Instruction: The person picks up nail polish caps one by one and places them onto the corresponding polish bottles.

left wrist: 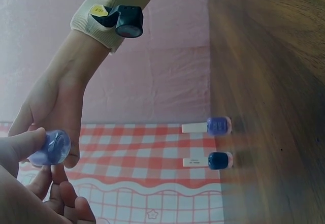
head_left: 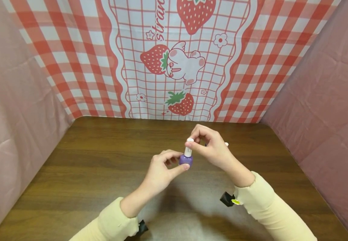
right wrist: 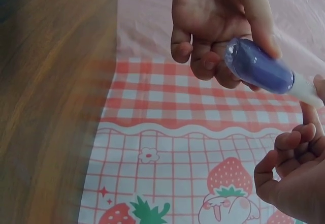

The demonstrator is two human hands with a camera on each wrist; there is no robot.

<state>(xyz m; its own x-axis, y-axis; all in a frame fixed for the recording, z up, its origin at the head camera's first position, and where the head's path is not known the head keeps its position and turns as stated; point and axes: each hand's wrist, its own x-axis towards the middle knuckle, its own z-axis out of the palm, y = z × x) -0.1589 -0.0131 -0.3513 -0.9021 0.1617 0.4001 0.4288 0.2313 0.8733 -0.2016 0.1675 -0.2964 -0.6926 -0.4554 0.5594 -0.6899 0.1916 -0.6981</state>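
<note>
Between both hands, above the table, is a purple nail polish bottle (head_left: 186,160) with a white cap (head_left: 188,149). My left hand (head_left: 164,169) pinches the bottle body between thumb and fingers. With thumb and fingertips, my right hand (head_left: 211,147) grips the cap, which sits against the bottle's neck. The right wrist view shows the purple bottle (right wrist: 261,66) tilted, its base toward the camera. Whether the cap is loosened cannot be told.
Two more white-capped nail polish bottles stand on the table in the left wrist view, one purple (left wrist: 219,126) and one dark teal (left wrist: 220,160). In the head view my right hand mostly hides them. A checked strawberry cloth (head_left: 174,83) hangs behind the wooden table (head_left: 101,144); pink cloth flanks both sides.
</note>
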